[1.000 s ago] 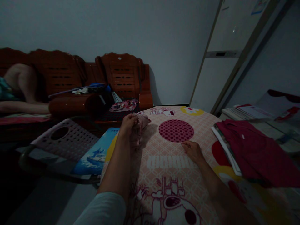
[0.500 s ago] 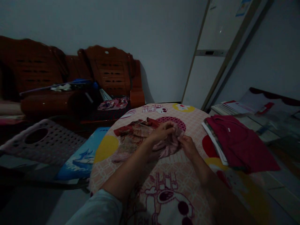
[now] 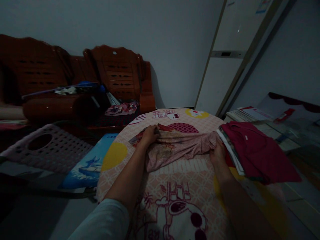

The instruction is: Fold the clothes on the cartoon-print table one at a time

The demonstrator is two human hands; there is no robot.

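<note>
While stretched sideways over the round pink cartoon-printed tablecloth (image 3: pixel 175 200), held at both ends: crumpled pale pink patterned cloth garment (image 3: pixel 180 148), at 12 o'clock from the wearer's chest, just short of the dark red dotted disc (image 3: pixel 183 127) printed on the cloth.

Left hand (image 3: pixel 149 135) at the garment's 9 o'clock end, forearm reaching straight out from a pale sleeve, wrist level, fingers curled down and clenched on a bunch of fabric. Right hand (image 3: pixel 218 152) at the 3 o'clock end, forearm running in from 5 o'clock, knuckles up, fingers pinched closed on the edge of the fabric. Hands well apart, fabric lying in loose folds between them, resting on the tablecloth.

Just beside the right hand, at 3 o'clock: folded dark red cloth top (image 3: pixel 257 150) lying on a flat stack of printed papers (image 3: pixel 231 150). At 9 o'clock, off the table's edge: pale perforated plastic basket (image 3: pixel 50 146) and blue printed sheet (image 3: pixel 85 166). At 11 o'clock, against the wall: reddish-brown carved wooden sofa (image 3: pixel 120 76) with a heap of patterned fabric (image 3: pixel 121 109) on its seat.
</note>
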